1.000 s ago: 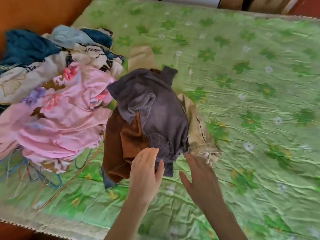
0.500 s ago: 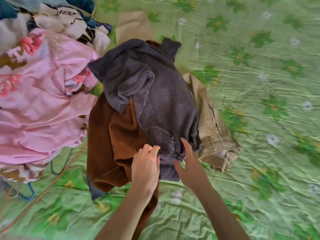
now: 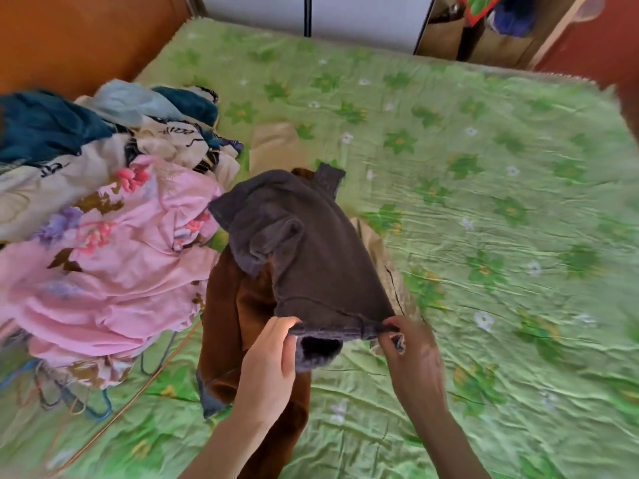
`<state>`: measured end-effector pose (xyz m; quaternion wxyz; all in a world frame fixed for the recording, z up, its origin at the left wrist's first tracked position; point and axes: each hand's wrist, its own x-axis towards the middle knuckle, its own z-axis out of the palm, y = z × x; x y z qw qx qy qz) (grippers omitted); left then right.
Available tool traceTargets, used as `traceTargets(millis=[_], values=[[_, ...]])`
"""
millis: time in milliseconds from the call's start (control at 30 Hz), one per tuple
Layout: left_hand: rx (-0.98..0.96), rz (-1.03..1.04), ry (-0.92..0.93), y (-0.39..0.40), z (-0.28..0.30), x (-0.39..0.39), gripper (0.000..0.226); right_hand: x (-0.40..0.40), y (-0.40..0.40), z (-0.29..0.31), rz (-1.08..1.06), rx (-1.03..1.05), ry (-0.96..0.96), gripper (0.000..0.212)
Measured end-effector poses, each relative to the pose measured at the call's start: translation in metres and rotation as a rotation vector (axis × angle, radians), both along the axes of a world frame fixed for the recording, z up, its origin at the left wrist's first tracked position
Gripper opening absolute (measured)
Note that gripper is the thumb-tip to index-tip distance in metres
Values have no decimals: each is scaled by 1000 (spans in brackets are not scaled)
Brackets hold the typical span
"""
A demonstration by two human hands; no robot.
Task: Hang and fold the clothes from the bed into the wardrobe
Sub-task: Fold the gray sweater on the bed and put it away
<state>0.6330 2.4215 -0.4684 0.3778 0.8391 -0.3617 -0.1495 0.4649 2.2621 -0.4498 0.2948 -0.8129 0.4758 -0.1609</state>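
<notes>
A dark grey knitted garment lies on top of a brown garment and a beige one in the middle of the bed. My left hand pinches the grey garment's near hem at its left end. My right hand pinches the same hem at its right end, and the hem is stretched between them, lifted off the brown garment. A heap of clothes with a pink floral piece on top lies to the left.
The bed wears a green flowered sheet. Wire hangers poke out under the pink heap at the near left. A wardrobe stands beyond the bed's far edge, with an orange-brown wall at the left.
Both hands went from resting open by the grey garment to gripping its hem and lifting it. The camera has tilted up, so the wardrobe shows now.
</notes>
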Motion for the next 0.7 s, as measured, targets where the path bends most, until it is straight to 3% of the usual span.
traceTargets(millis=[133,233,300,500,700], values=[[-76,-78,73,-11,79,-3,19,-4,-9,86,3,-200,-80,9],[-157,-148,121,-17,145,2,16,-13,-18,143,-21,-328,-77,17],[-223,-196,126,-25,187,12,15,-16,-23,181,-29,-361,-110,9],[-303,-301,-111,-53,272,43,19,-18,-31,281,-82,-197,-400,4],[-366,-254,-83,-83,341,23,17,-41,-59,357,-69,26,-556,11]])
